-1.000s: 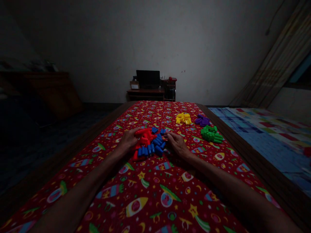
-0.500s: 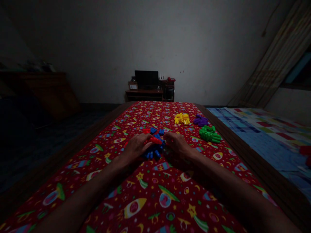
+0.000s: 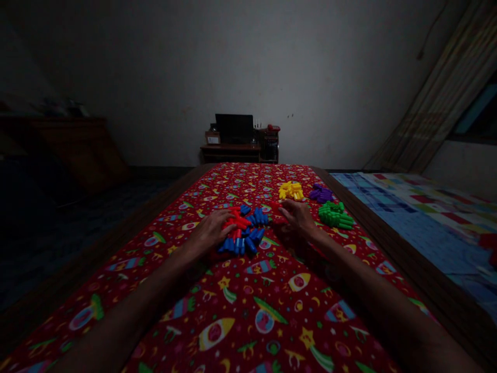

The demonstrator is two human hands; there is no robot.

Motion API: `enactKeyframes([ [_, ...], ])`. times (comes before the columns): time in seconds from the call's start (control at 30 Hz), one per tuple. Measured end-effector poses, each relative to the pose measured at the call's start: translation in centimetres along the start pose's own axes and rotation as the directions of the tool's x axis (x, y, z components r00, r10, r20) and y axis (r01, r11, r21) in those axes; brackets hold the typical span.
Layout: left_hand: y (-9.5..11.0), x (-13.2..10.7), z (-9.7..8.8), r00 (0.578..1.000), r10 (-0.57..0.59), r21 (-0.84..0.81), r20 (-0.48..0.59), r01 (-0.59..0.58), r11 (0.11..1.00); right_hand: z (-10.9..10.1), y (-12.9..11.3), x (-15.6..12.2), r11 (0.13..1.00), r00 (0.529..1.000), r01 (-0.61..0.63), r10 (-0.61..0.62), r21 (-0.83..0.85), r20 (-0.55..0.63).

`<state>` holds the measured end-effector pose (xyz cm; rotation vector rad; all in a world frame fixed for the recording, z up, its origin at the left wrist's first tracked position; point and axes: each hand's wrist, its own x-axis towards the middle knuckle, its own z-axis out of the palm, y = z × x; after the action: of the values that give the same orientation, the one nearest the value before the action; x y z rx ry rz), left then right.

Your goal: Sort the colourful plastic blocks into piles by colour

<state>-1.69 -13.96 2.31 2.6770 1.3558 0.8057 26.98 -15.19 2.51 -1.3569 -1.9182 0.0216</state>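
Over red cloth (image 3: 267,290), our right hand (image 3: 301,215) pinches a red piece (image 3: 275,205); our left hand (image 3: 209,229) touches the red pile (image 3: 239,222), grip unclear. Pieces seem light, stiff, slippery: grasp mid-length.

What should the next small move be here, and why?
Probably the right hand should set the red piece it seems to pinch down on the cloth, away from the blue pieces. Other red pieces lie mixed with the blue ones, while the yellow pile, purple pile and green pile are each one colour.
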Motion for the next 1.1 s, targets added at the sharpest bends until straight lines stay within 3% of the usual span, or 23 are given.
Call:
enactKeyframes([
  [0.1, -1.3, 0.0, -0.1, 0.983, -0.113, 0.010, 0.146, 0.112, 0.994, -1.2, 2.7, 0.1, 0.946, 0.995, -0.093, 0.103, -0.309, 0.014],
  [0.17, -1.7, 0.0, -0.1, 0.971, -0.146, 0.003, 0.190, 0.148, 0.989, -1.6, 3.7, -0.3, 0.881, 0.989, -0.088, 0.134, -0.465, 0.068],
  [0.33, -2.1, 0.1, -0.2, 0.986, -0.144, -0.064, 0.082, 0.149, 0.987, -1.4, 3.6, -0.6, 0.848, 0.985, -0.026, 0.111, -0.530, 0.130],
  [0.43, -1.6, 0.5, -0.5, 0.990, -0.139, -0.119, -0.031, 0.134, 0.984, -1.1, 1.8, -0.1, 0.906, 0.990, 0.043, 0.017, -0.420, 0.139],
  [0.53, 0.0, 0.5, -0.7, 0.993, -0.079, -0.204, -0.091, 0.059, 0.977, -0.6, -1.3, -0.1, 0.979, 0.984, 0.132, -0.111, -0.158, 0.136],
  [0.63, 2.2, 0.1, -0.3, 0.992, 0.020, -0.270, -0.122, -0.053, 0.962, 0.4, -4.4, -1.0, 0.964, 0.955, 0.209, -0.237, 0.163, 0.177],
  [0.73, 3.9, -0.4, 0.3, 0.992, 0.100, -0.303, -0.077, -0.119, 0.945, 1.5, -5.8, -1.8, 0.935, 0.939, 0.211, -0.275, 0.284, 0.205],
  [0.83, 3.9, -0.4, 0.4, 0.994, 0.107, -0.296, -0.034, -0.112, 0.949, 1.7, -4.8, -1.6, 0.958, 0.957, 0.163, -0.211, 0.237, 0.199],
  [0.97, 1.5, -0.1, -0.7, 0.999, 0.035, -0.162, -0.013, -0.037, 0.986, 0.4, -1.0, -0.1, 0.994, 0.998, 0.007, -0.014, 0.107, 0.060],
  [1.1, -1.7, -0.1, -2.3, 0.973, -0.138, 0.034, 0.188, 0.134, 0.990, -1.0, 2.9, 0.6, 0.976, 0.971, -0.216, 0.213, -0.019, -0.105],
])
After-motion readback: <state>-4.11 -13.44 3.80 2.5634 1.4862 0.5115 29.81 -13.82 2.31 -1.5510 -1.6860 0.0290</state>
